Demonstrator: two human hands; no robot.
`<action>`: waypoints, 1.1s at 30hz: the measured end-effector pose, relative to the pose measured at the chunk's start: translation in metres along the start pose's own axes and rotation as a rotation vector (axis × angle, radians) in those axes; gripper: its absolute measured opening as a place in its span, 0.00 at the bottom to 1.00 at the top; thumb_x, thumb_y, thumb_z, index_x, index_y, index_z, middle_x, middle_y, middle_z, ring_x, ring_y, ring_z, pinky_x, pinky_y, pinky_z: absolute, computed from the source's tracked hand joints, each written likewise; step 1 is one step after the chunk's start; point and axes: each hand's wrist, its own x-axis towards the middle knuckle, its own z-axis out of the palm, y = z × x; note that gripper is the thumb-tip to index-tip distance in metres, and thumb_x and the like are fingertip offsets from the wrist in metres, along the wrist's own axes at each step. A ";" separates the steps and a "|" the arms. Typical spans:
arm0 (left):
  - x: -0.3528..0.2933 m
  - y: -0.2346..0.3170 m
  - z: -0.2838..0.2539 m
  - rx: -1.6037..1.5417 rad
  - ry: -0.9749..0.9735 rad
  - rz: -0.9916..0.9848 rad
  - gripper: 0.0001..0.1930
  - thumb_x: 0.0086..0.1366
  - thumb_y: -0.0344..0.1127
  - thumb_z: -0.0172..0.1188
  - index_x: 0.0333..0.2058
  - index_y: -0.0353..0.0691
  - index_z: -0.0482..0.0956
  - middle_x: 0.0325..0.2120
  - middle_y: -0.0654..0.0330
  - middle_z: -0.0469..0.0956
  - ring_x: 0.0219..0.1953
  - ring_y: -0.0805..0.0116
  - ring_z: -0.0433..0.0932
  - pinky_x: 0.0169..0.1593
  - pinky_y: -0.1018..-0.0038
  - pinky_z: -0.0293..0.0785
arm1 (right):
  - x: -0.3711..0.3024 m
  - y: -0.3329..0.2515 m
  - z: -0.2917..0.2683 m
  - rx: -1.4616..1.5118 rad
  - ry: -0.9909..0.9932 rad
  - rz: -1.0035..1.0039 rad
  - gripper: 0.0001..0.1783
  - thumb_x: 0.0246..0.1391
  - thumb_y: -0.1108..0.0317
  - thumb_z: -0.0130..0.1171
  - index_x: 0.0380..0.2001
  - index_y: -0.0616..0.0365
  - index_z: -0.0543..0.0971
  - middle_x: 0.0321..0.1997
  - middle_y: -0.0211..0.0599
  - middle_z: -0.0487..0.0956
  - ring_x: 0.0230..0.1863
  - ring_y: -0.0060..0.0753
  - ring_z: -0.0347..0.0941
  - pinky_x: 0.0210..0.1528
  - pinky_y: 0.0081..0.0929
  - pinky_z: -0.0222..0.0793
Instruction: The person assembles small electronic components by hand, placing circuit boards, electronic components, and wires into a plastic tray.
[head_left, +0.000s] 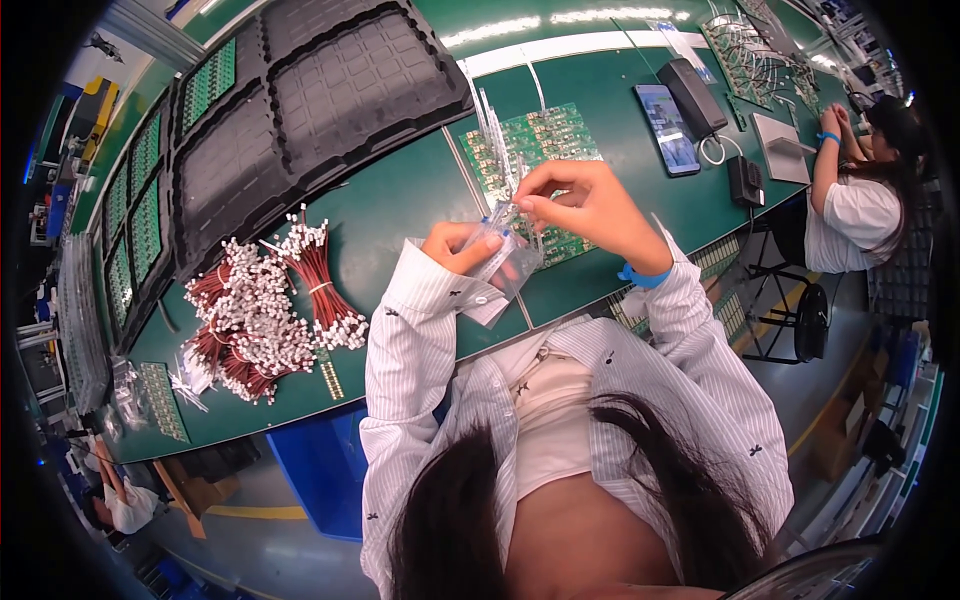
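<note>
- Above the near edge of the green worktable [400,200], a clear plastic bag [513,268] is held up in front of the body.
- The bag's left side is gripped by the left hand [462,247], thumb and curled fingers being closed on the film.
- Thumb and forefinger of the right hand [590,205] are pinched together at the bag's upper end; what is caught between them cannot be told.
- Behind the hands, panels of green circuit boards [562,140] are laid out on the table.
- To the left, a heap of red-brown cables with white connectors [250,320] is piled up, and a tied cable bundle [318,272] is set beside it.
- Farther back, large black trays [340,85] are placed, some compartments being filled with green boards.
- On the right, a phone [665,130] is laid next to a black oblong device [690,95].
- Beyond these, a co-worker [855,215] is seated at the table.
</note>
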 end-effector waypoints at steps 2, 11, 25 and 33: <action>0.000 -0.001 0.001 0.003 -0.006 0.001 0.16 0.61 0.41 0.49 0.36 0.31 0.75 0.22 0.58 0.77 0.24 0.75 0.74 0.29 0.80 0.69 | -0.001 0.001 -0.003 0.034 0.012 -0.008 0.06 0.48 0.74 0.54 0.29 0.67 0.74 0.30 0.32 0.74 0.30 0.19 0.70 0.30 0.16 0.69; 0.001 0.000 0.003 0.043 -0.012 -0.001 0.16 0.61 0.41 0.49 0.35 0.31 0.75 0.22 0.58 0.76 0.24 0.75 0.73 0.29 0.80 0.69 | -0.001 0.005 -0.003 -0.004 -0.027 0.000 0.05 0.47 0.75 0.55 0.28 0.67 0.74 0.28 0.33 0.73 0.26 0.20 0.70 0.29 0.16 0.68; -0.001 0.005 0.007 0.127 -0.009 -0.106 0.16 0.60 0.42 0.51 0.26 0.33 0.77 0.20 0.61 0.77 0.24 0.78 0.72 0.29 0.81 0.67 | -0.022 -0.003 0.000 -0.986 0.005 -0.404 0.08 0.38 0.79 0.56 0.26 0.60 0.71 0.26 0.37 0.69 0.28 0.37 0.68 0.30 0.28 0.66; 0.001 0.003 0.007 0.134 -0.033 -0.096 0.15 0.60 0.41 0.51 0.26 0.32 0.77 0.20 0.61 0.77 0.24 0.78 0.72 0.30 0.81 0.67 | -0.033 -0.022 -0.014 -0.960 0.097 -0.544 0.11 0.35 0.80 0.56 0.27 0.62 0.70 0.29 0.37 0.67 0.33 0.37 0.67 0.33 0.28 0.66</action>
